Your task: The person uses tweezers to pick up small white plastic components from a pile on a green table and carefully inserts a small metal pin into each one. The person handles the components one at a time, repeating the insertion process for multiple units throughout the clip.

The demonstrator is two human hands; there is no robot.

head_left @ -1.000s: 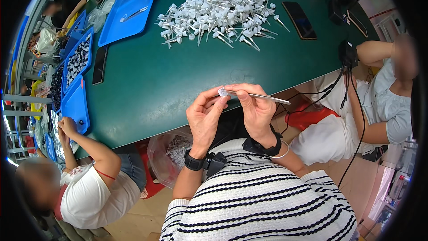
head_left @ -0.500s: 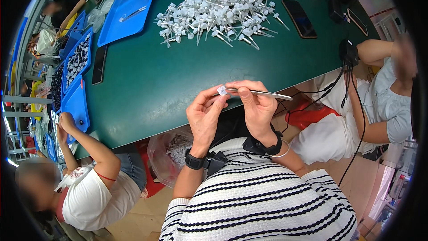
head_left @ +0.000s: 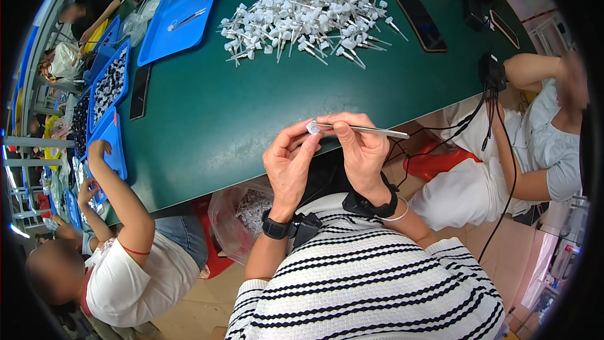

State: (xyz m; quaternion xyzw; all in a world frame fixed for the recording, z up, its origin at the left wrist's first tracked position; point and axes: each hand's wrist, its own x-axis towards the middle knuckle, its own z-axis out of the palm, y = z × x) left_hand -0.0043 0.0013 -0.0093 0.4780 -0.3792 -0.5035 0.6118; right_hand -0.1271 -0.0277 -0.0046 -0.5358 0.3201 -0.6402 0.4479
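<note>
Between its thumb and fingertips my left hand [head_left: 288, 167] pinches a small white plastic part [head_left: 313, 127]. My right hand [head_left: 365, 154] grips a slim pair of metal tweezers [head_left: 384, 131], whose tip meets the white part and whose back end points right. Both hands are close together above the table's near edge. Beyond them, a heap of white plastic pieces with thin stems [head_left: 308, 16] lies on the green table [head_left: 277, 88].
A blue tray [head_left: 154, 44] with tweezers [head_left: 189, 19] is at far left. Phones lie left [head_left: 139, 92] and right [head_left: 423, 25]. A clear-lined bin [head_left: 220, 217] stands below the table. Co-workers sit left [head_left: 138, 277] and right [head_left: 528, 145]; black cables [head_left: 487, 119] hang at right.
My hands stay nearly still, the tweezers still touching the white part. The left co-worker's arms have moved, one hand rising toward the blue tray beside them.
</note>
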